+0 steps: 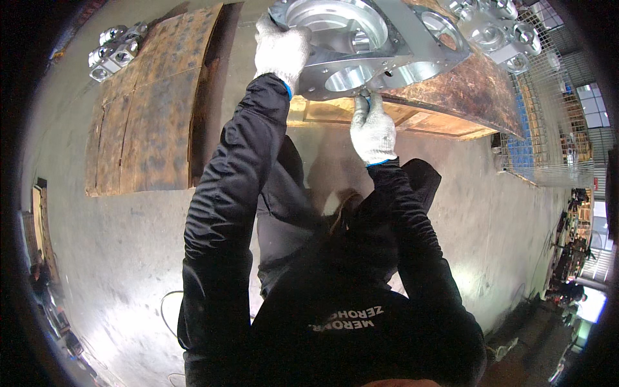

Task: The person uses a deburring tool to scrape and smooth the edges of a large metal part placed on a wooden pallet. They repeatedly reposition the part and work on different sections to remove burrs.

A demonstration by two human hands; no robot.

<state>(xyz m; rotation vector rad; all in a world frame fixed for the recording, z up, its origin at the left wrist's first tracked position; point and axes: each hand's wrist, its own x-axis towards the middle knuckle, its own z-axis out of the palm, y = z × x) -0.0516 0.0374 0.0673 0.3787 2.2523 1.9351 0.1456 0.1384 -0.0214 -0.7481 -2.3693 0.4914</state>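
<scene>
Both gloved hands are up on the big machined aluminium plate [367, 45], a bright grey casting with several round bores, and that plate is the anchor for everything here. It lies on a rusty, curved steel sheet [471, 90] that serves as the surface, with its near edge hanging over toward the person. The left hand [280, 48], in a white knit glove, wraps over the plate's left corner, grip clenched on the rim, which looks like a steadying hold so the heavy piece cannot slide or tip. The right hand [372, 129] comes up from below the plate's near edge, fingers curled against the underside beside a bore; whether that grip closes fully on the metal or on some small part there, I cannot tell. Black sleeves run down from both hands. Right of the plate sit more silver bored castings [493, 26] in a row, just before a wire mesh cage [548, 129]. Far left of the plate, another cluster of small silver castings [116, 48] rests beside a second rusty sheet [148, 109] on the concrete floor [116, 258].
</scene>
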